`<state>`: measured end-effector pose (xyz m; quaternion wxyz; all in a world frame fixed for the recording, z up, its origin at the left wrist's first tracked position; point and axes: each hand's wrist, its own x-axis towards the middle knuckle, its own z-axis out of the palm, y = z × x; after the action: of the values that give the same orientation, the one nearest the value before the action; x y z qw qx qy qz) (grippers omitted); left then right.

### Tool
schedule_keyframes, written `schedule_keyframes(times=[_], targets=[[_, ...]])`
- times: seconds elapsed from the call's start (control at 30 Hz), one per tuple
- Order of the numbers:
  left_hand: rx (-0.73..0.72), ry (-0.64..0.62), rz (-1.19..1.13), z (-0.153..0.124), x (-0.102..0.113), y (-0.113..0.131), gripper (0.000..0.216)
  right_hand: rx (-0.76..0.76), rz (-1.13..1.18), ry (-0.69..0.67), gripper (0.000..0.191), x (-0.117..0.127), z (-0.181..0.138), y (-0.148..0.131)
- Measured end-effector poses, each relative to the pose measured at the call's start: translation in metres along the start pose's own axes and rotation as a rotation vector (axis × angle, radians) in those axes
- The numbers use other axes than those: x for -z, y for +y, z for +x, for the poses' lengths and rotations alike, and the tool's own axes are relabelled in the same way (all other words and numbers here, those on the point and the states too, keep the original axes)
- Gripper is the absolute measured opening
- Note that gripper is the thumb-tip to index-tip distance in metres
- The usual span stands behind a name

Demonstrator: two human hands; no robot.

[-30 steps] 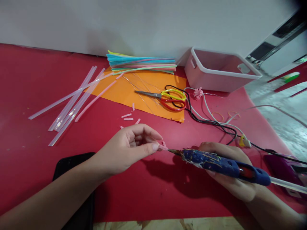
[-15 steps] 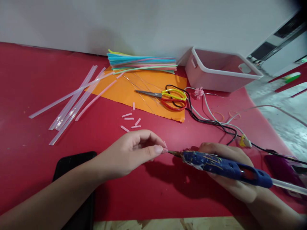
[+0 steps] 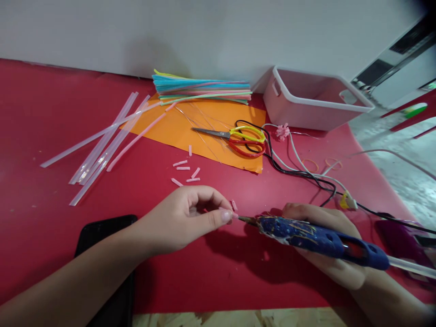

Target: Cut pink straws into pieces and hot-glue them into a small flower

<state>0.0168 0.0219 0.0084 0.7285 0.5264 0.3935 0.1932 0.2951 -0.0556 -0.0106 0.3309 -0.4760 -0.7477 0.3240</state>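
Observation:
My left hand (image 3: 190,220) is closed in a pinch, thumb against forefinger, on small pink pipe cleaner pieces (image 3: 234,206) whose ends stick out past the fingertips. My right hand (image 3: 327,227) grips a blue glue gun (image 3: 316,240) with dried glue on its front and a clear glue stick (image 3: 412,266) in its rear. The gun's nozzle (image 3: 248,220) meets the pink pieces at my left fingertips; whether glue is coming out is too small to tell. Several short cut pink pieces (image 3: 183,168) lie on the red table just beyond my left hand.
Scissors (image 3: 228,136) lie on an orange sheet (image 3: 204,122), before a bundle of coloured pipe cleaners (image 3: 204,86). Clear glue sticks (image 3: 102,150) lie left. A pink bin (image 3: 316,106), cables (image 3: 299,172) and a pink pipe cleaner flower (image 3: 282,131) are right. A black phone (image 3: 105,227) sits under my left forearm.
A pink piece now stands out more clearly above my left fingertips. Both hands and the glue gun have barely moved; the gun's nozzle is slightly lower.

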Motion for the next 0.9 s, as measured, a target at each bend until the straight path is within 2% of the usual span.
schedule_keyframes(times=[0.37, 0.5, 0.67, 0.9], targets=[[0.032, -0.006, -0.029, -0.0005, 0.0014, -0.0006, 0.013, -0.047, 0.015, 0.011, 0.017, -0.0003, -0.0023, -0.0031], [0.043, 0.001, -0.048, -0.0011, 0.0022, -0.0003, 0.014, -0.036, 0.001, 0.0, 0.02, 0.0024, -0.0021, -0.002], [0.04, 0.001, -0.058, 0.0001, 0.0029, 0.0003, 0.012, -0.001, -0.043, 0.033, 0.015, 0.004, -0.0027, 0.0013], [0.043, -0.006, -0.054, 0.0013, 0.0008, 0.0013, 0.012, -0.01, 0.021, 0.005, 0.02, 0.0018, -0.0018, -0.0011]])
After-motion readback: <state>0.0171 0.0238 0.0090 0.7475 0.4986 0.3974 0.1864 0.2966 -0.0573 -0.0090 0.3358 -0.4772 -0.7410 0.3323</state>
